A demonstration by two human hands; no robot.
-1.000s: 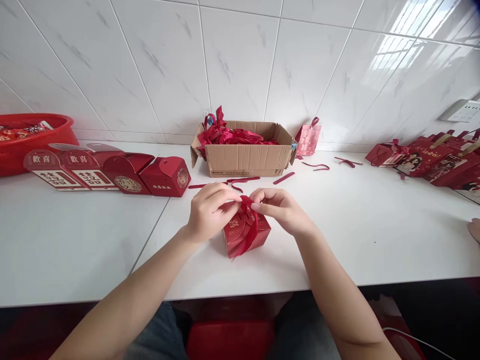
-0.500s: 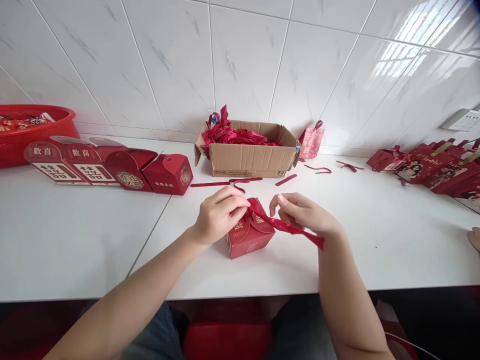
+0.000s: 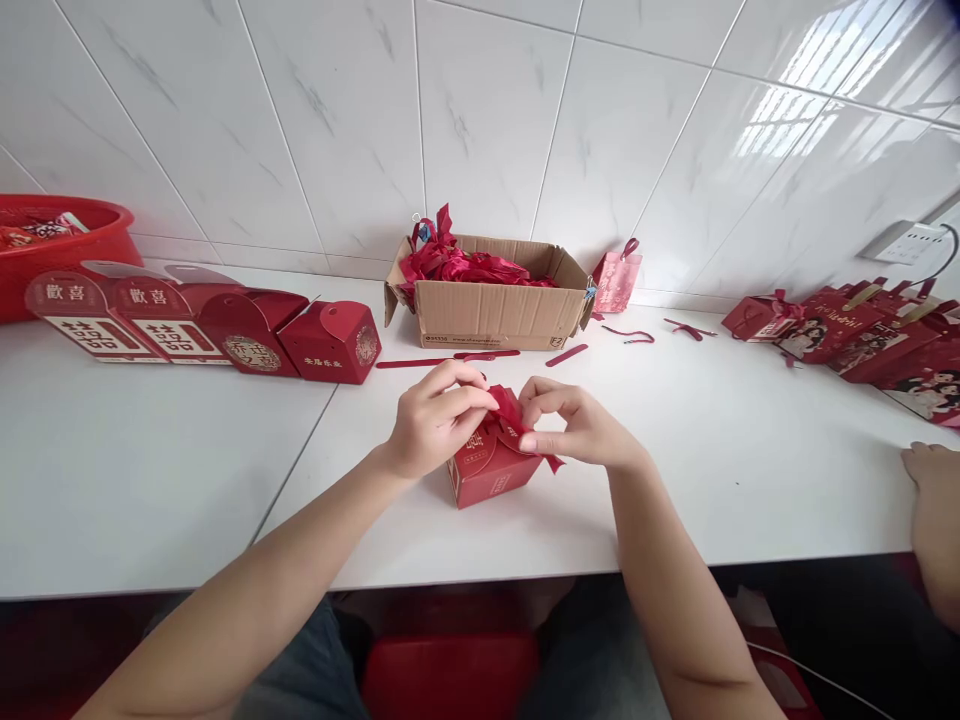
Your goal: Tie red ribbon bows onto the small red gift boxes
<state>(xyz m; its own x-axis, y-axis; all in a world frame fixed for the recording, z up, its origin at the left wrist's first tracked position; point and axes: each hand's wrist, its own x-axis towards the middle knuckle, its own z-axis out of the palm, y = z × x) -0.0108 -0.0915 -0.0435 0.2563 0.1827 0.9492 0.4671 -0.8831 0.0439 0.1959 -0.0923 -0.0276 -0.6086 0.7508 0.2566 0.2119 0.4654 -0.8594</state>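
A small red gift box with pale lettering stands on the white table in front of me. Red ribbon lies across its top, one end hanging over the right side. My left hand pinches the ribbon at the box's upper left, thumb and index finger together. My right hand is closed on the ribbon at the right of the top, its thumb and fingers curled around it. The fingers partly cover where the ribbon crosses the box, so I cannot tell how it is looped.
Behind stands a cardboard box of red ribbons. Ribbon strips lie before it. At left are a row of red boxes and a red basin. Red gift bags stand right, near another person's arm.
My right hand has moved left and down to the box and taken hold of the ribbon. The long loose ribbon end is drawn in shorter. Another person's arm has come further into view.
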